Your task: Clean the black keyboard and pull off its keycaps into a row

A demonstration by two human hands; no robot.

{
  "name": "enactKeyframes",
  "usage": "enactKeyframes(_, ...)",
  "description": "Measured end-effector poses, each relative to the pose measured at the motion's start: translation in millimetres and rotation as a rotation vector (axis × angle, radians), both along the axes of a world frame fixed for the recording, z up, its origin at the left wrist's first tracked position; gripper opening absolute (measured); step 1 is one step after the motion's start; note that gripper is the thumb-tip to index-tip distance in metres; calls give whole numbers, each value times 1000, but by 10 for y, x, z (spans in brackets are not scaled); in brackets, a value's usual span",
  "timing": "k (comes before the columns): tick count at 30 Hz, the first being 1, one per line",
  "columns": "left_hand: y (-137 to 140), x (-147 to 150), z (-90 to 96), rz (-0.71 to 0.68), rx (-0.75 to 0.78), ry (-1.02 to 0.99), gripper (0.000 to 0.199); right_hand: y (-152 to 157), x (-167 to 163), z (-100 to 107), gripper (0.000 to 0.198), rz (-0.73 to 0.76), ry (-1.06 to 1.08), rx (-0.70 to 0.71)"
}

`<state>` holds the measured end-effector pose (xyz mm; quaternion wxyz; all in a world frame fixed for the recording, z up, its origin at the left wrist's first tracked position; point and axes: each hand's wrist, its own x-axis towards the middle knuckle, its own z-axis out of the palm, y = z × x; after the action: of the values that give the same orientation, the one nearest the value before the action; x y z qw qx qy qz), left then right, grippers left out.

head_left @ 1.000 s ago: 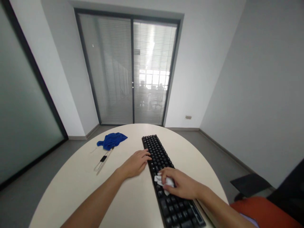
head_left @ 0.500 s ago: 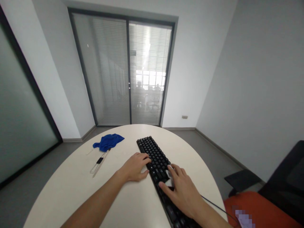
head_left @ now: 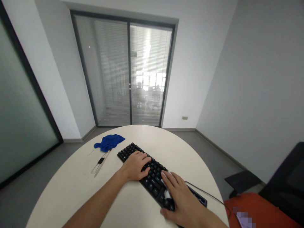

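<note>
A black keyboard (head_left: 152,186) lies slantwise across the round table, under both my hands. My left hand (head_left: 137,166) rests on its middle keys with fingers spread and a little bent, the thumb apart from them. Near the keyboard's right part, my right hand (head_left: 179,193) presses down over the keys. A crumpled white wipe or tissue (head_left: 167,193) shows beneath its fingers, partly hidden by them. Past that hand, the far right corner of the keyboard peeks out.
A blue cloth (head_left: 110,142) lies at the table's left, beside a thin pale strap-like item with a black block (head_left: 101,161). The keyboard's cable (head_left: 206,191) runs over the right table edge. An orange-seated chair (head_left: 256,207) stands at right.
The keyboard has turned, its far end swinging left and its near end right. It now lies under my left hand, which was at its edge. My right hand has shifted slightly lower.
</note>
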<state>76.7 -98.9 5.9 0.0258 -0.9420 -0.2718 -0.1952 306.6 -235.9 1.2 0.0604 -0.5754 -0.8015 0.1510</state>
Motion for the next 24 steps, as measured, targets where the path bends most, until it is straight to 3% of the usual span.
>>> enactKeyframes(4,-13,-59,-35,-62,-78,34,60,187,163,3,106,131,26,38)
enactKeyframes(9,17,-103,-153,34,-165,67,70,549,374,28,105,269,50,63)
enactKeyframes(15,17,-34,-244,211,-170,63,82,845,503,3,107,178,15,56)
enactKeyframes(20,-27,51,-286,316,-177,65,84,1010,451,-98,77,124,2,112)
enactKeyframes(24,-69,84,-289,392,-171,68,84,1182,429,-165,63,110,-22,149)
